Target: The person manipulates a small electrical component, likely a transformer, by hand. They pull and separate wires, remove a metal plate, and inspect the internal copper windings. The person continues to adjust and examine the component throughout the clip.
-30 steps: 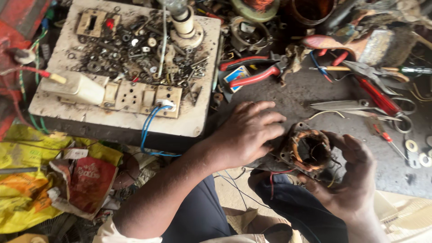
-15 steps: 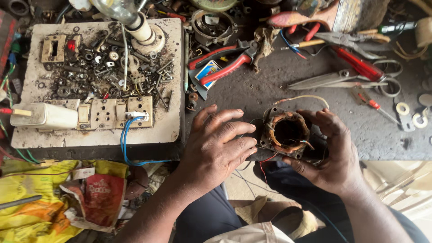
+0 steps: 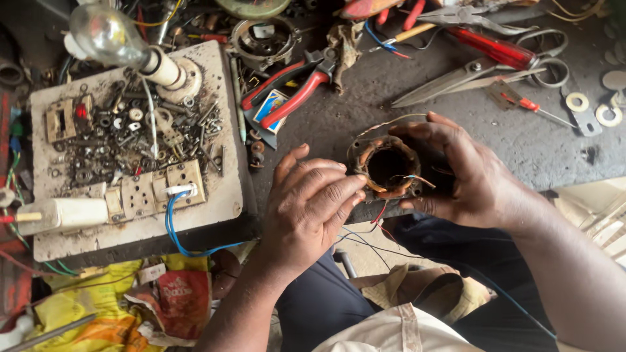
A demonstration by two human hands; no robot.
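**Two hands on a wound motor coil at a cluttered bench**

The right hand (image 3: 466, 173) cups a round copper-wound motor coil (image 3: 389, 167) at the workbench's (image 3: 521, 140) front edge, fingers curled around its far side. The left hand (image 3: 313, 208) lies half-curled, fingertips touching the coil's near rim. Thin wires hang below. Beyond lie red-handled pliers (image 3: 297, 91) and scissors (image 3: 469, 72); left, a switchboard (image 3: 215, 189) bearing a bulb (image 3: 104, 32).

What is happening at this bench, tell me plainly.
A person seated at a cluttered workbench holds a small motor winding with copper coils and loose wires. The right hand cups it from the side, in a firm grip, while the left hand touches its near edge with the fingertips. Red-handled pliers, scissors and a board of screws lie beyond.
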